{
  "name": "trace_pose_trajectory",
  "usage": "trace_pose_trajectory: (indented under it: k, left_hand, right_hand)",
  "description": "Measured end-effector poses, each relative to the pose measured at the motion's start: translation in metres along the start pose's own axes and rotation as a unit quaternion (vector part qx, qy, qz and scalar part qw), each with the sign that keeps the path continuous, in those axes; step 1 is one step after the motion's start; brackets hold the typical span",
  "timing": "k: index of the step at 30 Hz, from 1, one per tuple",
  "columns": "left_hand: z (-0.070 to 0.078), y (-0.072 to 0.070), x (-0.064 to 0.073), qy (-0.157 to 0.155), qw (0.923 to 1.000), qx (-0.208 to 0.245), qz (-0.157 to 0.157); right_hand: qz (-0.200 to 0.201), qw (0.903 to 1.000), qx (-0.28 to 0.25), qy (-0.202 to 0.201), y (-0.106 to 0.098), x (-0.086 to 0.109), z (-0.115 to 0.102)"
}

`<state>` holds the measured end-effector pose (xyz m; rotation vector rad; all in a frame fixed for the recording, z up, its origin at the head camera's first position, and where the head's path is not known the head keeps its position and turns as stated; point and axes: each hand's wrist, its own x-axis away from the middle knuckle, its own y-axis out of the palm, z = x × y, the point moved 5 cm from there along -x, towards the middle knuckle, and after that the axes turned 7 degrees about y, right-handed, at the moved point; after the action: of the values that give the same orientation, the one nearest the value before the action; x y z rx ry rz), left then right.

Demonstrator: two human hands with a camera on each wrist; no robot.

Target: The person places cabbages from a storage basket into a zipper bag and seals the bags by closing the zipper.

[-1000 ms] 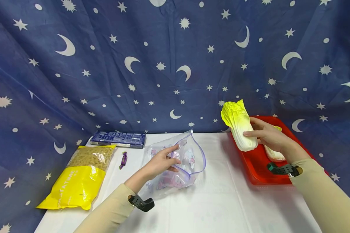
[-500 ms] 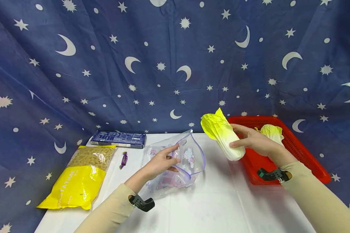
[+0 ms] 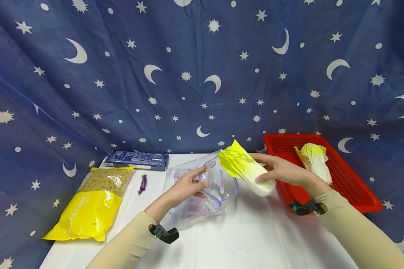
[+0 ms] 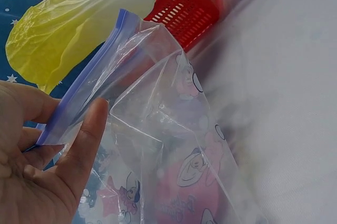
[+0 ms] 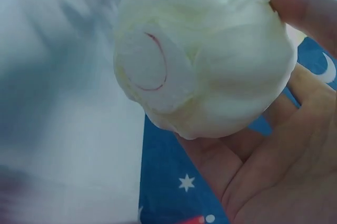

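Observation:
My right hand (image 3: 284, 170) grips a napa cabbage (image 3: 247, 170) by its white base, thumb on the near side. Its yellow leafy end points left and up, right at the mouth of a clear zip bag (image 3: 202, 209) with a purple rim and printed pink figures. My left hand (image 3: 186, 186) pinches the bag's rim; the left wrist view shows the thumb (image 4: 87, 137) and fingers on either side of the purple zip strip (image 4: 87, 79). In the right wrist view the cut white base of the cabbage (image 5: 205, 61) faces the camera.
A red basket (image 3: 353, 183) holding another napa cabbage (image 3: 314, 160) stands at the right. On the left lie a yellow pasta bag (image 3: 91, 209), a purple-wrapped candy (image 3: 143, 184) and a blue packet (image 3: 136, 160). A star-patterned curtain (image 3: 195, 112) hangs behind the white table (image 3: 242, 243).
My right hand has carried the cabbage left and down from above the red basket to the bag's opening, and the cabbage has tilted further over. My left hand stays in place on the bag.

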<state>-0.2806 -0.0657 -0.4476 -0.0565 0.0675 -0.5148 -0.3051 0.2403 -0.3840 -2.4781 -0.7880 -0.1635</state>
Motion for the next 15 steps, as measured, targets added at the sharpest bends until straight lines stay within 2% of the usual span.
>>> trace_pose_trajectory:
  k: [4, 15]
  left_hand:
    - [0.000, 0.000, 0.000, 0.000, 1.0000, 0.000, -0.002]
    - [0.000, 0.000, 0.000, -0.002, 1.0000, 0.001, -0.001]
  right_hand:
    - [-0.008, 0.9993, 0.035, -0.010, 0.005, -0.002, 0.000]
    - [-0.035, 0.9963, 0.078, -0.010, 0.021, -0.007, -0.008]
